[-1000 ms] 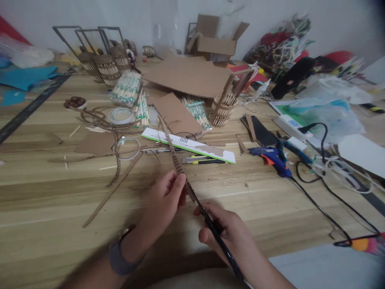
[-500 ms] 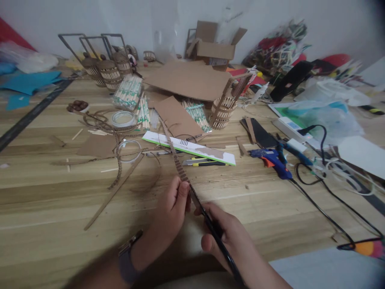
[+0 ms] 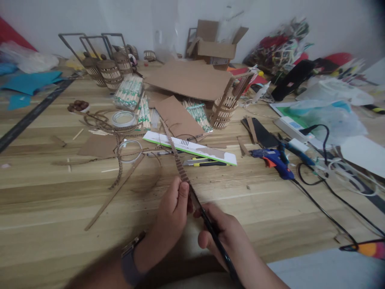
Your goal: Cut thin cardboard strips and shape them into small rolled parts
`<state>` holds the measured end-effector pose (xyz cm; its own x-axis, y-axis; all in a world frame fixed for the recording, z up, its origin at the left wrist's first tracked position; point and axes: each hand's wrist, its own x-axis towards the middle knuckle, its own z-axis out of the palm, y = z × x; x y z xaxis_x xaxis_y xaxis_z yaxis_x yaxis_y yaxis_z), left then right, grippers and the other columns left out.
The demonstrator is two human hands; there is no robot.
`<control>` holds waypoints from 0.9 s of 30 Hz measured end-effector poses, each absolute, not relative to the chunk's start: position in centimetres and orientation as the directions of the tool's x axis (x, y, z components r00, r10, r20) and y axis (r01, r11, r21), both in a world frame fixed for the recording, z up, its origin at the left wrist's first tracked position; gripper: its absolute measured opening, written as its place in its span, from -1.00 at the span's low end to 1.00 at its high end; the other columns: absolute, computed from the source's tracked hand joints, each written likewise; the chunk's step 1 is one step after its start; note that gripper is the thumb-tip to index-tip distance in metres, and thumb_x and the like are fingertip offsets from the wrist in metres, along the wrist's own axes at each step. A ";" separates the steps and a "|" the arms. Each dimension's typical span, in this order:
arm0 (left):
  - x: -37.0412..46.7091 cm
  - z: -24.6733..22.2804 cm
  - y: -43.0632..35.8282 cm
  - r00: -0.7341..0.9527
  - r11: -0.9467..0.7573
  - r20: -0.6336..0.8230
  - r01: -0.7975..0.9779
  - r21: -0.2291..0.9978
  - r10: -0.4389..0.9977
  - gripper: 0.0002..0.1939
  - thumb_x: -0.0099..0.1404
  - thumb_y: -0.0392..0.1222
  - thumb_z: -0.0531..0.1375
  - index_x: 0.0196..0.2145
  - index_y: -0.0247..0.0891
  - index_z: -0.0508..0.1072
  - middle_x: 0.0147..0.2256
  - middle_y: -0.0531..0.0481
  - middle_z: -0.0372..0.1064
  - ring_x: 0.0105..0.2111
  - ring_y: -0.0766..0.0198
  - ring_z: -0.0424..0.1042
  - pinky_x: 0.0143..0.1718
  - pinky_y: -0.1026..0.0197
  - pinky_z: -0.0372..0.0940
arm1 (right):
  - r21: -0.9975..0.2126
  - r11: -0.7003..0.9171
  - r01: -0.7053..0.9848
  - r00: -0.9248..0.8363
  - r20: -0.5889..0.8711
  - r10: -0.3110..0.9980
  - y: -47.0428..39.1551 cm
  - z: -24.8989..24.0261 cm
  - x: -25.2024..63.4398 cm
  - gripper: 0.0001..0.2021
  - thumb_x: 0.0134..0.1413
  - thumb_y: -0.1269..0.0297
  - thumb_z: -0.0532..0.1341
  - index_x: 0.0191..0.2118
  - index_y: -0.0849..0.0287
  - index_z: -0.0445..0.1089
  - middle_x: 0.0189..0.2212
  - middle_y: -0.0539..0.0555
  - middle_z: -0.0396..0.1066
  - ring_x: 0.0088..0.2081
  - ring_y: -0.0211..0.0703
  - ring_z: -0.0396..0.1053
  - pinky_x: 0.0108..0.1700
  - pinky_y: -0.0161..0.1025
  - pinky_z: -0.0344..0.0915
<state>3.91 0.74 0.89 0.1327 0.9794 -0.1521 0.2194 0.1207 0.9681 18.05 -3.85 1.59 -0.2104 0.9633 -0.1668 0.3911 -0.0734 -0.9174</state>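
Between its thumb and fingers, my left hand (image 3: 174,206) pinches a narrow strip of corrugated cardboard (image 3: 178,160). The strip runs away from me over the white-and-green strip lying on the table. My right hand (image 3: 230,230) is wrapped round black-handled scissors (image 3: 218,243), its thumb standing a little away from the fingers. The scissors' blades (image 3: 195,196) point at the cardboard strip just beside my left fingertips. How far apart the blades are is hard to see. A watch (image 3: 132,249) is on my left wrist.
A blue glue gun (image 3: 273,158) with its cable lies to the right. Beyond my hands are a utility knife (image 3: 207,162), tape rolls (image 3: 123,118), loose cardboard strips (image 3: 112,194), packs of sticks (image 3: 129,92) and a stick-sided bucket (image 3: 223,112). More small buckets (image 3: 110,74) stand back left.
My right thumb and the scissors' handle have shifted slightly left. My left hand keeps its pinch on the cardboard strip. The view has moved very slightly.
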 end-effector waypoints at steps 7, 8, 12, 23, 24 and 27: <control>4.1 0.6 0.5 0.144 0.064 -0.101 0.242 0.968 0.984 -0.68 0.42 0.03 -0.07 -0.44 -0.14 0.19 -0.54 0.07 0.26 -0.53 0.23 0.29 -0.48 0.21 0.18 | -0.913 -0.039 0.405 -0.241 -0.148 0.959 -3.9 1.2 18.4 -0.31 0.01 -0.43 0.06 -0.13 0.17 0.37 -0.51 0.01 0.32 -0.45 -0.16 0.25 -0.42 -0.29 0.21; 4.1 0.5 0.5 0.147 0.071 -0.108 0.238 0.969 0.983 -0.67 0.43 0.05 -0.08 -0.44 -0.14 0.19 -0.55 0.07 0.24 -0.53 0.23 0.28 -0.49 0.20 0.18 | -0.914 -0.037 0.404 -0.233 -0.142 0.962 -4.0 1.0 18.3 -0.32 0.02 -0.42 0.06 -0.14 0.17 0.37 -0.52 0.00 0.31 -0.46 -0.18 0.23 -0.43 -0.30 0.19; 4.1 0.1 0.4 0.133 0.102 -0.138 0.245 0.964 0.981 -0.65 0.43 0.08 -0.08 -0.44 -0.14 0.19 -0.57 0.09 0.21 -0.55 0.23 0.27 -0.49 0.20 0.16 | -0.915 -0.065 0.399 -0.198 -0.155 0.968 -4.2 0.6 18.0 -0.43 0.07 -0.34 0.12 -0.25 0.15 0.35 -0.53 -0.03 0.29 -0.51 -0.25 0.15 -0.46 -0.32 0.12; 4.2 0.8 0.3 0.196 0.055 -0.116 0.293 0.954 0.974 -0.69 0.43 0.02 -0.09 -0.41 -0.14 0.23 -0.51 0.04 0.31 -0.47 0.20 0.33 -0.42 0.18 0.20 | -0.902 -0.019 0.430 -0.183 -0.108 0.977 -3.4 1.1 18.1 -0.48 0.02 -0.31 0.19 -0.36 0.14 0.27 -0.55 -0.09 0.20 -0.52 -0.28 0.06 -0.50 -0.34 0.05; 4.2 0.8 0.3 0.191 0.063 -0.125 0.302 0.951 0.974 -0.69 0.42 0.01 -0.09 -0.41 -0.14 0.23 -0.51 0.04 0.31 -0.47 0.20 0.33 -0.42 0.18 0.20 | -0.903 -0.024 0.429 -0.178 -0.110 0.978 -3.4 1.2 18.0 -0.49 0.04 -0.29 0.18 -0.39 0.13 0.24 -0.56 -0.09 0.18 -0.52 -0.29 0.04 -0.51 -0.34 0.05; 4.2 0.8 0.3 0.179 0.058 -0.120 0.320 0.946 0.976 -0.69 0.42 0.02 -0.09 -0.41 -0.15 0.23 -0.51 0.05 0.28 -0.48 0.20 0.31 -0.43 0.18 0.18 | -0.905 -0.047 0.422 -0.167 -0.128 0.978 -3.4 1.4 17.7 -0.51 0.09 -0.24 0.18 -0.46 0.12 0.17 -0.57 -0.10 0.15 -0.53 -0.31 0.02 -0.50 -0.35 0.05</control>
<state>4.20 0.27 0.79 0.1792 0.9765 -0.1201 0.3200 0.0576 0.9457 17.65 -3.44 1.37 -0.1672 0.9775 -0.1284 0.4224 -0.0466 -0.9052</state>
